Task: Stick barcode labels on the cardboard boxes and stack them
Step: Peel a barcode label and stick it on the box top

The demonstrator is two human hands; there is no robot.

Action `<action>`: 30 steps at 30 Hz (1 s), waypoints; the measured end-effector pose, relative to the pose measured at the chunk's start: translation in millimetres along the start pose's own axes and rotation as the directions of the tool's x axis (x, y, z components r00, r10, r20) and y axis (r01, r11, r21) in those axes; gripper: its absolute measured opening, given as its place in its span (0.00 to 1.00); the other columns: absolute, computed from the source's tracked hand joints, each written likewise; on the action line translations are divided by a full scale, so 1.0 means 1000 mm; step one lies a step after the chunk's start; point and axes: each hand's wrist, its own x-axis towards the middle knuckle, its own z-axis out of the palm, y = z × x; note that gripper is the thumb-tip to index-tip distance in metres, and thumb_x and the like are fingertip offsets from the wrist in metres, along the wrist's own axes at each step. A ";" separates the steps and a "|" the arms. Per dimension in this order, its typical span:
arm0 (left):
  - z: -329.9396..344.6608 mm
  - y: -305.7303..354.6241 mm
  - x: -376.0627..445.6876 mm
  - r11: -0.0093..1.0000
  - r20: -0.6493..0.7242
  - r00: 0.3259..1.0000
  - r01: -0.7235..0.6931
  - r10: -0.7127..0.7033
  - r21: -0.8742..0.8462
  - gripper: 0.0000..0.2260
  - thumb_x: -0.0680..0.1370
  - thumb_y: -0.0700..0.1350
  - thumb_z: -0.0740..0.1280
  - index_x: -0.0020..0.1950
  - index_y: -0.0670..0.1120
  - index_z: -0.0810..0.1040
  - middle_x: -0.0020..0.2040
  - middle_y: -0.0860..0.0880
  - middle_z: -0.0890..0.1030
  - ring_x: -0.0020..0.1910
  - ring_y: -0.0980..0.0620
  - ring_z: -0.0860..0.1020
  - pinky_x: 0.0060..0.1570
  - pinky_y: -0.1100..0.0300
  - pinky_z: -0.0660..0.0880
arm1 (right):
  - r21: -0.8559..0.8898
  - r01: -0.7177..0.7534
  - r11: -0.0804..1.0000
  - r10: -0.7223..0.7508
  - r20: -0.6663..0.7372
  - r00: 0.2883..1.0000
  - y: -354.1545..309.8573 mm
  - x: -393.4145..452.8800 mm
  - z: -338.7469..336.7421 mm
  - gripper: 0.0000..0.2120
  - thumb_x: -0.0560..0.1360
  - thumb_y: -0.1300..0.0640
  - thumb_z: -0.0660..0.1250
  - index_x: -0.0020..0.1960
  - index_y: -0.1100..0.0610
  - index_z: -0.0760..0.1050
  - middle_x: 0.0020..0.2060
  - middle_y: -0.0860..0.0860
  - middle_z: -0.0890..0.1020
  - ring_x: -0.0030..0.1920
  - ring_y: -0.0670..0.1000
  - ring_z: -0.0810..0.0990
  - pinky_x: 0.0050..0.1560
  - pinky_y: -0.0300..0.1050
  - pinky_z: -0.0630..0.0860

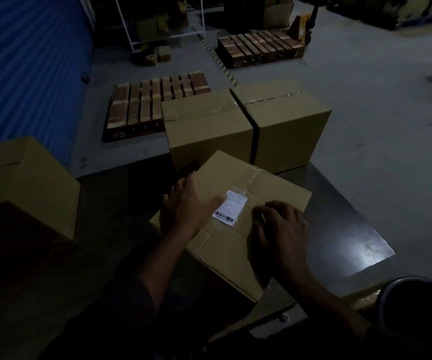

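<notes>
Low centre of the frame: the near box [235,245] sits right under you on a dark shiny surface, tan corrugated card, flaps sealed with clear tape that crosses the top. The barcode label [229,207] lies on that top face just left of the tape crossing — white, small print above, bars at its lower edge, slightly skewed to the box edges. Your left hand [183,203] rests flat on the top with fingers spread, thumb reaching to the label's left edge; it grips nothing. Your right hand [280,224] rests on the top to the right of the label, fingers loosely bent, also holding nothing. Handling, as judgement: the label is thin and limp, likely to crease or trap air, so smooth it from the middle outward. The box looks stiff at its edges but softer mid-panel; weight cannot be told, so take it low on two opposite sides for stacking, not by the taped flaps — tape is slick. Two more sealed boxes [209,126] stand side by side above centre, another box [25,183] at left, wooden pallets [155,100] beyond
</notes>
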 end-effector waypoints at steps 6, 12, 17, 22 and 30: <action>0.000 -0.013 -0.004 0.973 -0.040 0.985 0.160 -0.168 -0.164 0.45 0.71 0.66 0.76 0.82 0.54 0.60 0.80 0.45 0.65 0.78 0.41 0.62 0.78 0.41 0.58 | 0.036 0.172 0.984 -0.175 0.131 0.976 0.025 0.053 -0.004 0.13 0.80 0.46 0.65 0.64 0.44 0.79 0.64 0.44 0.76 0.66 0.47 0.68 0.63 0.48 0.63; 0.002 -0.028 -0.021 0.957 0.037 0.977 0.212 -0.209 -0.196 0.56 0.65 0.70 0.79 0.84 0.53 0.55 0.81 0.44 0.60 0.80 0.38 0.59 0.77 0.37 0.62 | 0.040 0.277 0.960 -0.275 0.307 0.911 0.048 0.100 -0.020 0.14 0.77 0.52 0.71 0.62 0.45 0.80 0.63 0.48 0.78 0.67 0.52 0.72 0.65 0.58 0.68; 0.007 -0.008 -0.009 0.971 -0.015 0.995 0.098 -0.103 -0.218 0.58 0.65 0.71 0.78 0.85 0.54 0.52 0.81 0.46 0.58 0.80 0.41 0.59 0.77 0.37 0.60 | -0.027 0.211 0.977 -0.196 0.276 0.941 0.016 0.091 -0.010 0.15 0.79 0.48 0.68 0.65 0.46 0.79 0.64 0.50 0.76 0.65 0.54 0.70 0.59 0.49 0.64; 0.013 0.000 -0.002 0.956 -0.007 0.999 0.043 -0.047 -0.291 0.60 0.64 0.66 0.82 0.86 0.52 0.50 0.84 0.48 0.54 0.80 0.42 0.58 0.74 0.40 0.67 | -0.166 0.237 0.957 -0.191 0.255 0.948 0.007 0.075 0.008 0.29 0.69 0.41 0.75 0.67 0.42 0.73 0.65 0.47 0.72 0.64 0.52 0.67 0.58 0.49 0.63; 0.017 -0.002 -0.001 0.965 -0.058 0.997 0.027 -0.044 -0.261 0.58 0.63 0.67 0.82 0.84 0.53 0.55 0.82 0.48 0.57 0.79 0.43 0.60 0.72 0.44 0.66 | -0.116 0.187 0.976 -0.162 0.195 0.967 0.008 0.083 0.018 0.15 0.77 0.40 0.66 0.61 0.43 0.77 0.60 0.48 0.74 0.62 0.53 0.69 0.57 0.51 0.64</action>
